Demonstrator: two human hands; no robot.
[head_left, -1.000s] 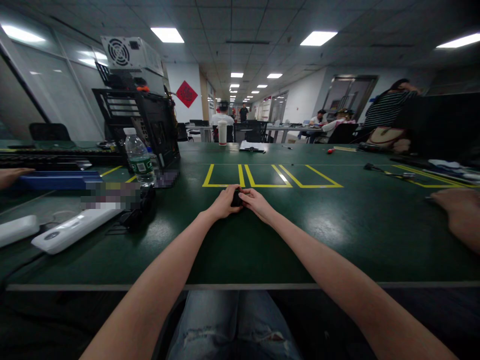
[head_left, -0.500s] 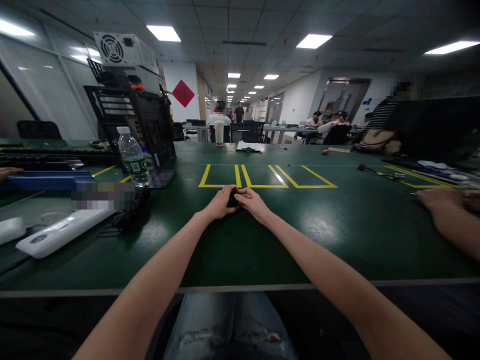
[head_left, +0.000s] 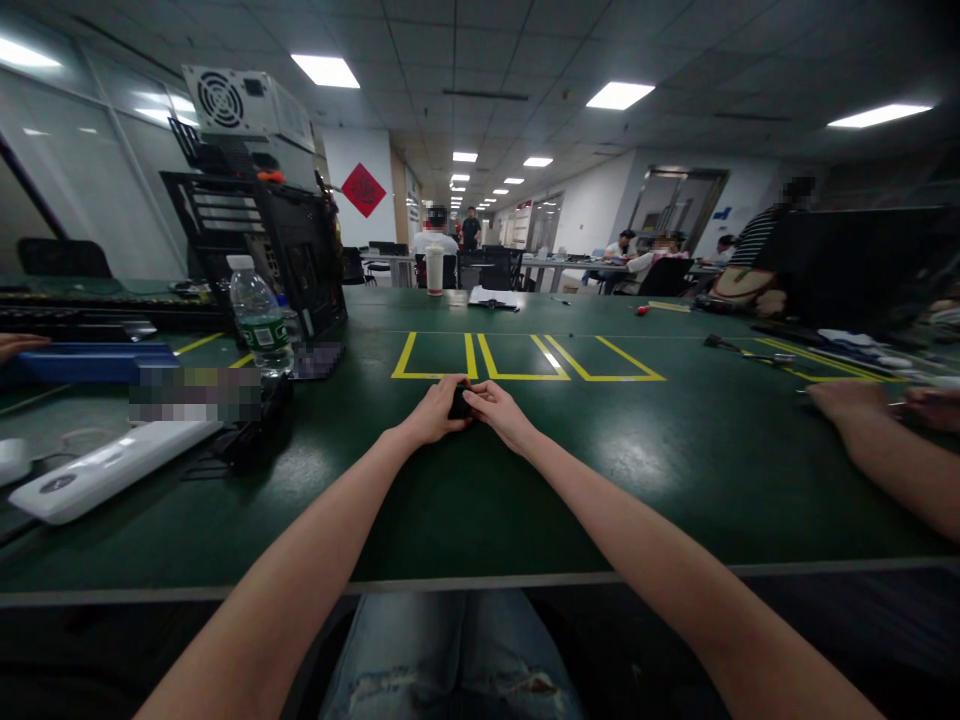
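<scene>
Between my two hands is a small dark object [head_left: 459, 403], mostly covered by the fingers; its kind I cannot make out. My left hand [head_left: 436, 412] wraps round it from the left, thumb on the near side. From the right, the fingers of my right hand [head_left: 496, 412] pinch it. Both hands are low over the green tabletop [head_left: 480, 500], just nearer to me than the yellow tape outlines [head_left: 525, 377].
To the left stand a water bottle [head_left: 259, 320], a black computer case [head_left: 292, 255] and a white power strip [head_left: 127, 465]. A white cup [head_left: 435, 270] and a clipboard [head_left: 493, 298] are farther back. On the right, another person's hand [head_left: 847, 400] rests near a cable [head_left: 750, 352].
The camera view has shifted slightly. Both hands keep hold of the dark object in nearly the same place, with only small finger movement.
</scene>
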